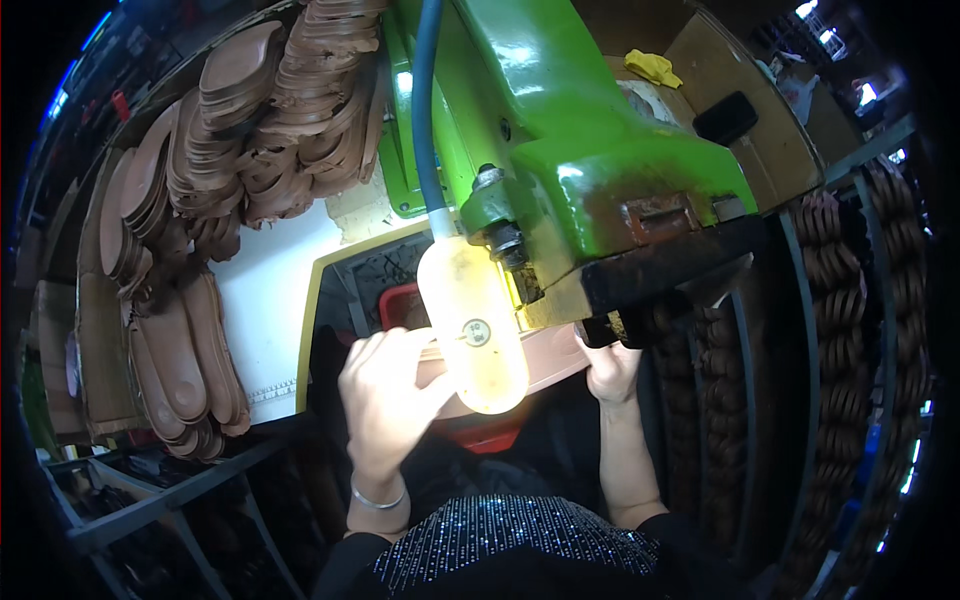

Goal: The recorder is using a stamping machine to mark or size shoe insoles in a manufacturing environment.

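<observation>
A brown shoe sole point(556, 362) lies across the front of a green machine point(620, 170), under its dark head. My left hand point(385, 395) grips the sole's left part, thumb toward the lamp. On the other end, the fingers of my right hand point(612, 372) are closed around the sole beside the dark fitting below the head. A glowing oval lamp point(470, 290) on a blue flexible arm point(427, 110) hides the middle of the sole and some of my left fingertips.
Stacked brown soles point(185, 370) fill the left side, on a white table point(270, 285) with a yellow edge. A red container point(480, 436) sits below my hands. Metal racks point(810, 300) of soles stand at right. Behind the machine, a cardboard box point(770, 130) is near a yellow cloth point(652, 68).
</observation>
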A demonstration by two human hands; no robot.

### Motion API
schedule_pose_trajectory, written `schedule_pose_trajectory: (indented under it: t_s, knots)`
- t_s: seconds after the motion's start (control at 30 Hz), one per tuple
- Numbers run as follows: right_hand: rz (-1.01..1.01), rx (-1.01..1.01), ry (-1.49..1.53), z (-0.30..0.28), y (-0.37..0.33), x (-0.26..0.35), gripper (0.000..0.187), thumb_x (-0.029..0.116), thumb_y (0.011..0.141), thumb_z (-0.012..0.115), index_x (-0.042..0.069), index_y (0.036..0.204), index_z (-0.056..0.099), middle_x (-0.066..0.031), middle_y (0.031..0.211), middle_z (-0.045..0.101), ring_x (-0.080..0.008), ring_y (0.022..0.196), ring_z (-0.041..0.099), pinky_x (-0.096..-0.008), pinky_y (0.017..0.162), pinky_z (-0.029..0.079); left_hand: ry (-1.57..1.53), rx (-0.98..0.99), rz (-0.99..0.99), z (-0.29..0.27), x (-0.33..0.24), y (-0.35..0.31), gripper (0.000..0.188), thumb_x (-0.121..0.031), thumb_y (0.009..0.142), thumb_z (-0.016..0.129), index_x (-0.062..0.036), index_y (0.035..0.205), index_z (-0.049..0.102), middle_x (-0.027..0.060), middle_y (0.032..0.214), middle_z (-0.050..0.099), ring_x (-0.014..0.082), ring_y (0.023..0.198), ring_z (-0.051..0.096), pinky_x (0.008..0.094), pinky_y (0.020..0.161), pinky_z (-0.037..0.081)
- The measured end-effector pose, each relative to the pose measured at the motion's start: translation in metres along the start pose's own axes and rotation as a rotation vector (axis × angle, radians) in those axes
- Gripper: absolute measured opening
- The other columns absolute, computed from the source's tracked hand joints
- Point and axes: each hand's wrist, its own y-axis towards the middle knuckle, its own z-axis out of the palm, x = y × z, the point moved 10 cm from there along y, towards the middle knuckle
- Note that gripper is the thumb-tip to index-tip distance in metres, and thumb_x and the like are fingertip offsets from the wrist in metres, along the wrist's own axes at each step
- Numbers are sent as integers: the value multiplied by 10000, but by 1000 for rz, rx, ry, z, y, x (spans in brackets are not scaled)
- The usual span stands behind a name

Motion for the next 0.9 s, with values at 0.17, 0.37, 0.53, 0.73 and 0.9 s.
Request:
schedule_pose_trajectory:
  t_s: [0.17,0.37,0.53,0.73,0.9]
  knots:
    - [70,-60,152,-15,6,-2,293,65,879,552,-44,1143,486,32,822,525,-12,697,426,-164,638,353,-125,-145,83,-5,-11,21,273,-272,634,665,-36,754,595,116,710,570,292,635,531,367,614,410]
    - [73,-49,127,7,-11,-19,191,45,860,585,-36,1027,539,24,837,551,-23,736,462,-171,712,390,28,-28,125,-12,-4,25,334,-239,508,794,-53,599,531,87,562,537,265,511,525,342,506,415]
    - [132,88,262,48,-1,-3,288,0,796,644,-39,1056,525,-25,925,579,-103,859,557,-235,784,451,-5,-42,-214,-5,43,-36,385,-213,518,851,-25,603,526,117,553,528,255,492,544,323,464,423]
    - [216,130,157,60,-2,-23,121,-38,745,685,-63,847,624,-54,747,622,-99,659,592,-207,596,470,-219,65,-476,47,31,-102,306,-167,669,804,-20,642,537,73,531,520,125,436,481,270,419,374]
    - [63,62,148,52,-2,1,311,-148,675,681,33,779,450,1,720,465,-45,603,476,-195,567,425,-617,-152,-481,73,28,-86,178,-90,707,751,3,739,602,61,564,546,110,434,468,252,424,374]
